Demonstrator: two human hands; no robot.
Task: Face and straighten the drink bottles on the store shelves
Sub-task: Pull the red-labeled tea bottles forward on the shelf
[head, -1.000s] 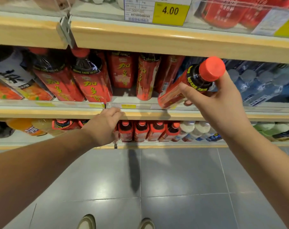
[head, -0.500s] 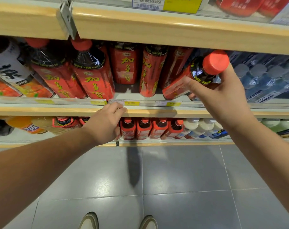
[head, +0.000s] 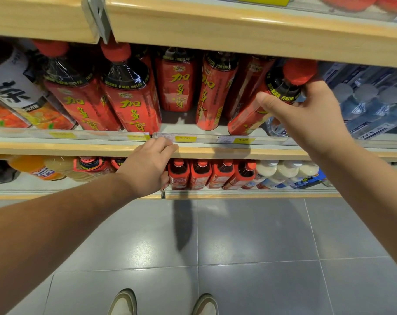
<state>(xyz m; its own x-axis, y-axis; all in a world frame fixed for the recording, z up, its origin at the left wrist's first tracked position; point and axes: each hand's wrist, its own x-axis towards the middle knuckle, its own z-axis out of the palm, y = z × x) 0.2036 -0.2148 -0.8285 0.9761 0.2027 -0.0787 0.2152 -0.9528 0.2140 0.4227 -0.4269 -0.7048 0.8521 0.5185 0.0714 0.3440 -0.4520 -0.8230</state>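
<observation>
Right hand (head: 311, 114): thumb and curled fingers wrapped round the dark shoulder of the red bottle (head: 249, 117), just under its round red cap (head: 299, 71). It's glossy plastic with the long axis tilted, cap up-right, base down-left on the middle shelf (head: 306, 138). Left hand (head: 147, 167) has its fingers hooked over the wooden edge (head: 215, 151).

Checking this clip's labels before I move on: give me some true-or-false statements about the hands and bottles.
1. The right hand grips a red-capped bottle. True.
2. That bottle stands upright. False: it leans, cap toward the right.
3. The left hand holds a bottle. False: its fingers curl over the shelf edge.
4. Yellow price tags sit along the shelf edge. True.
</observation>
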